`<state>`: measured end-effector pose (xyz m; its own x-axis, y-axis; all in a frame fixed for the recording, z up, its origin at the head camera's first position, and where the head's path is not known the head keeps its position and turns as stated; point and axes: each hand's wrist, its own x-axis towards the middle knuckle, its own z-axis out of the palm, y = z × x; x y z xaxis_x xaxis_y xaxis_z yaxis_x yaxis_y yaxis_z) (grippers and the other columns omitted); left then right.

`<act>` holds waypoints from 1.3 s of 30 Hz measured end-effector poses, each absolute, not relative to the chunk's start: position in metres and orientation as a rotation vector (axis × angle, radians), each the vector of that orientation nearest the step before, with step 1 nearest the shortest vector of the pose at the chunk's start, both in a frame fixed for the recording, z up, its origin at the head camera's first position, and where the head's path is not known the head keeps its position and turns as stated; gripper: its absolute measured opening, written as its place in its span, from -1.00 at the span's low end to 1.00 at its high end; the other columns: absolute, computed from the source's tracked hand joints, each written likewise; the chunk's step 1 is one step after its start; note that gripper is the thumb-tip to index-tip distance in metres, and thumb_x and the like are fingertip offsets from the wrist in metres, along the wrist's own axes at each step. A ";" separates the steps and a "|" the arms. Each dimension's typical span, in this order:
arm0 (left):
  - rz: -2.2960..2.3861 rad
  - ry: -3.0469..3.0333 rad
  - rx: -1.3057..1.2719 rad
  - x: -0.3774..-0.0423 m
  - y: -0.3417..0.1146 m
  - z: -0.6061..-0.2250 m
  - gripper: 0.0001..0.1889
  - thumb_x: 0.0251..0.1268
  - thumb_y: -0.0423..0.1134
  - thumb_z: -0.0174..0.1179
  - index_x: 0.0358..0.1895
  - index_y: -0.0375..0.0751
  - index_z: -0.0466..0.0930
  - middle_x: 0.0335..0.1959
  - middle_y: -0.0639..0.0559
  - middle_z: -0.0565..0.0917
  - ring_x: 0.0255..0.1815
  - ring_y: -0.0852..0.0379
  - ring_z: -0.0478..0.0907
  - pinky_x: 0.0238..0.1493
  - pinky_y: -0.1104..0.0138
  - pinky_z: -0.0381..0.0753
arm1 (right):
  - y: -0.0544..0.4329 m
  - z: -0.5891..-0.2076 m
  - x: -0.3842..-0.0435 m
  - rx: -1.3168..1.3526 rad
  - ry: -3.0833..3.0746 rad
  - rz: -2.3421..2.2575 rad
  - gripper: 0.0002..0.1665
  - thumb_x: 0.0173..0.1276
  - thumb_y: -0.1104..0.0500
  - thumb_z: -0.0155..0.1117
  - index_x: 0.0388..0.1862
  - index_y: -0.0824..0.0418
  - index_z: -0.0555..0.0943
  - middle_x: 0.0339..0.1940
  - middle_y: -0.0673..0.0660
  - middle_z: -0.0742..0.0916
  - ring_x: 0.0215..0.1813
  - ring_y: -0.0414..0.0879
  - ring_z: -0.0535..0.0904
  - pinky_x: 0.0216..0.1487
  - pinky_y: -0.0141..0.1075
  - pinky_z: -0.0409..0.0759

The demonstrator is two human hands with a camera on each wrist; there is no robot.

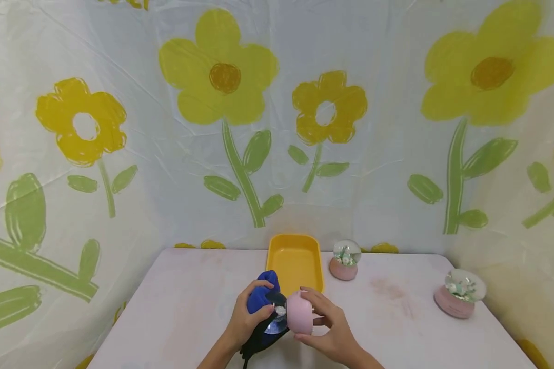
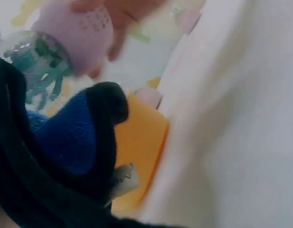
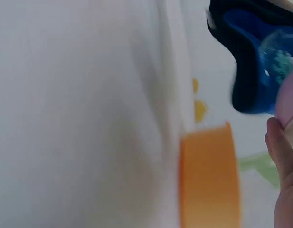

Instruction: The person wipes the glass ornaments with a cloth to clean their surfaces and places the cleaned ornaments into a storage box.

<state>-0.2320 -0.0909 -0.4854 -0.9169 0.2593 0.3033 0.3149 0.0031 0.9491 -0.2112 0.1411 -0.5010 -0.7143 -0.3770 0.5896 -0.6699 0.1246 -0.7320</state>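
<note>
My left hand (image 1: 245, 318) grips a blue terry cloth (image 1: 257, 300) with a wide black edging, a white tag and a dark end hanging below. My right hand (image 1: 329, 328) holds a snow globe by its pink base (image 1: 300, 313), fingers on top and thumb beneath. The globe is tipped on its side, its clear dome (image 1: 277, 323) facing left against the cloth, with the left thumb right at the dome. In the left wrist view green pieces show inside the dome (image 2: 37, 61), and small holes dot the base. The right wrist view shows the blue cloth (image 3: 253, 61) around the dome.
Behind the hands a yellow tray (image 1: 295, 256) lies on the white table (image 1: 189, 292). Another snow globe (image 1: 344, 260) stands just right of it, and a third snow globe (image 1: 460, 293) sits near the table's right edge. Flower-printed sheets (image 1: 175, 169) hang around the table.
</note>
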 end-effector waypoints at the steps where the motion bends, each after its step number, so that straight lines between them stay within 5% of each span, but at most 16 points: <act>1: -2.111 -2.170 -0.630 -0.231 -0.090 -0.484 -0.57 0.15 -0.13 0.20 0.12 -0.08 0.48 0.06 -0.21 0.52 0.01 -0.17 0.51 -0.06 0.08 0.61 | 0.140 -0.504 -0.209 0.909 -2.140 1.851 -0.20 0.11 0.29 0.51 0.35 0.19 0.42 0.30 0.26 0.48 0.00 0.05 0.63 -0.18 -0.18 0.66; 5: -2.065 -2.108 -0.641 -0.230 -0.084 -0.479 -0.55 0.11 -0.16 0.22 0.13 -0.04 0.46 0.06 -0.18 0.52 0.02 -0.16 0.52 -0.06 0.10 0.61 | 0.133 -0.504 -0.204 0.433 -2.059 2.475 -0.22 0.28 0.31 0.34 0.45 0.18 0.28 0.27 0.33 0.43 -0.07 0.14 0.60 -0.14 0.02 0.63; 9: -2.090 -2.085 -0.634 -0.233 -0.080 -0.480 -0.54 0.13 -0.16 0.20 0.15 -0.04 0.44 0.10 -0.21 0.48 0.04 -0.18 0.50 -0.05 0.07 0.61 | 0.131 -0.495 -0.197 0.269 -2.109 2.470 -0.18 0.27 0.18 0.39 0.47 0.13 0.27 0.28 0.35 0.43 -0.09 0.14 0.63 -0.14 0.00 0.64; 13: -2.149 -2.124 -0.605 -0.238 -0.081 -0.487 -0.56 0.19 -0.13 0.18 0.17 -0.07 0.44 0.13 -0.26 0.44 0.04 -0.18 0.49 -0.04 0.04 0.59 | 0.135 -0.485 -0.194 0.708 -2.346 1.665 -0.19 0.09 0.05 0.56 0.34 0.05 0.46 0.30 0.28 0.48 -0.05 0.03 0.65 -0.20 -0.26 0.66; 18: -2.194 -2.155 -0.598 -0.246 -0.080 -0.488 -0.55 0.24 -0.09 0.17 0.18 -0.11 0.42 0.15 -0.25 0.43 0.03 -0.15 0.49 -0.01 0.04 0.58 | 0.151 -0.469 -0.215 1.227 -2.057 0.533 -0.38 0.24 -0.08 0.41 0.28 -0.05 0.52 0.36 0.20 0.46 0.10 0.08 0.59 -0.15 -0.29 0.63; 23: -2.229 -2.168 -0.603 -0.247 -0.079 -0.490 -0.56 0.23 -0.11 0.20 0.15 -0.15 0.43 0.08 -0.20 0.49 0.01 -0.11 0.51 -0.03 0.09 0.60 | 0.161 -0.490 -0.236 1.224 -2.152 1.092 -0.23 0.04 0.12 0.59 0.26 0.07 0.51 0.29 0.21 0.51 0.07 0.05 0.61 -0.17 -0.27 0.65; 29: -2.051 -2.123 -0.693 -0.253 -0.078 -0.487 -0.58 0.14 -0.15 0.24 0.10 -0.09 0.47 0.02 -0.17 0.54 -0.03 -0.12 0.53 -0.08 0.09 0.61 | 0.155 -0.495 -0.243 0.648 -2.291 2.145 -0.20 0.11 0.28 0.51 0.35 0.18 0.41 0.17 0.30 0.57 -0.19 0.10 0.68 -0.21 -0.12 0.67; 34: -1.946 -2.104 -0.711 -0.264 -0.072 -0.487 -0.56 0.12 -0.14 0.26 0.11 -0.01 0.47 0.05 -0.11 0.55 0.00 -0.09 0.53 -0.06 0.07 0.60 | 0.159 -0.477 -0.250 0.813 -2.344 1.880 -0.17 0.05 0.23 0.56 0.34 0.08 0.45 0.20 0.25 0.56 -0.20 0.07 0.69 -0.29 -0.19 0.68; 39: -2.106 -2.132 -0.631 -0.254 -0.069 -0.497 -0.58 0.20 -0.16 0.21 0.14 -0.11 0.45 0.07 -0.21 0.51 -0.01 -0.09 0.52 -0.07 0.11 0.60 | 0.165 -0.469 -0.239 1.322 -2.203 0.825 -0.24 0.10 0.00 0.54 0.31 0.02 0.49 0.27 0.20 0.52 0.01 -0.02 0.63 -0.12 -0.35 0.62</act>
<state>-0.2545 -0.0694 -0.4970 -0.9122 0.2316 0.3381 0.3409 -0.0290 0.9397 -0.2389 0.1652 -0.4693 -0.4467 -0.6303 0.6350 -0.8924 0.3652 -0.2651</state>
